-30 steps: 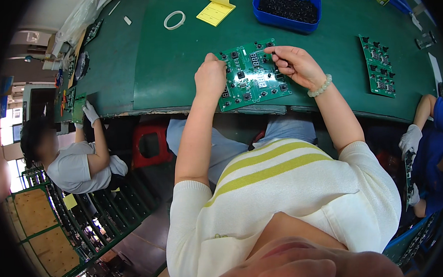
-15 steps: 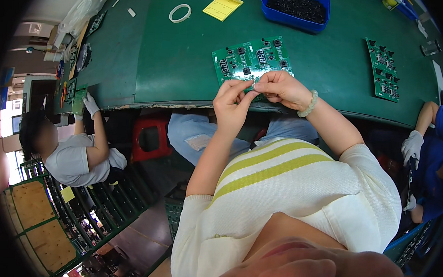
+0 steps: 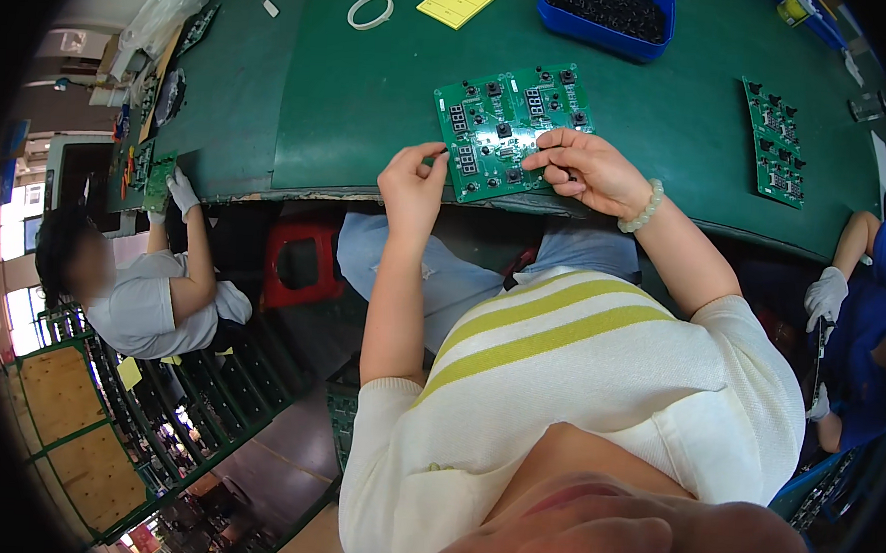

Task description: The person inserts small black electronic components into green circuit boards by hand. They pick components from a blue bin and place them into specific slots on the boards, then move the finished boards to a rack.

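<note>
A green circuit board [image 3: 484, 142] lies at the front edge of the table, fitted with black digit displays and several black knob-like parts. My right hand [image 3: 597, 174] is over its right half, a beaded bracelet at the wrist. Its fingers are curled and the fingertips are close to the board's surface; whatever they grip is too small to tell. Just off the board's left edge, my left hand [image 3: 412, 187] is raised with thumb and forefinger pinched together. A tiny dark spot shows at those fingertips, its kind unclear.
Beyond the board stand a blue tray [image 3: 555, 20] of small black parts, a yellow notepad [image 3: 457, 4] and a white ring [image 3: 370, 11]. Another circuit board [image 3: 774, 144] lies to the right. Gloved co-workers sit on both sides; a red stool [image 3: 304, 261] is at left.
My hands, which met above the board's near edge, have parted. The left moved left off the board; the right shifted slightly right. More of the board's near half shows.
</note>
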